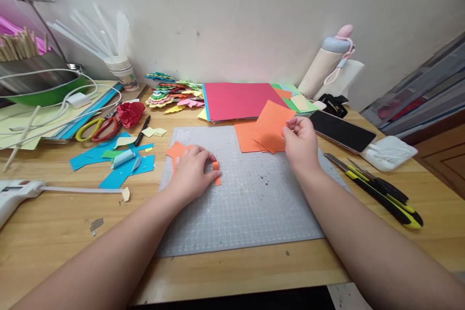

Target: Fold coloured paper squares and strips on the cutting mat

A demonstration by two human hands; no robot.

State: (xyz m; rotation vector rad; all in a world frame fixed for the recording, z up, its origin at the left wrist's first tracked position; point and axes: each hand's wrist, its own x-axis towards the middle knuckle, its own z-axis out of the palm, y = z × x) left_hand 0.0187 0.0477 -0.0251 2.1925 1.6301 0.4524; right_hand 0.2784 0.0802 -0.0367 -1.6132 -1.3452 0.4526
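My right hand [301, 143] pinches an orange paper square [273, 123] by its right edge, thumb against the fingers. The square is tilted up above more orange paper [244, 136] lying on the grey cutting mat [250, 218]. On the left half of the mat, my left hand [192, 169] is bent low with curved fingers. Its thumb and forefinger close about a small curled orange paper strip [217, 179]. Orange paper scraps [176, 148] stick out beyond and beneath this hand, which partly covers them.
Blue paper scraps [123, 167], scissors [98, 128] and a glue gun [18, 198] lie left. Red paper [240, 99] and layered paper pieces [174, 97] sit at the back. A utility knife [385, 198], phone [343, 131] and bottle [321, 65] are right.
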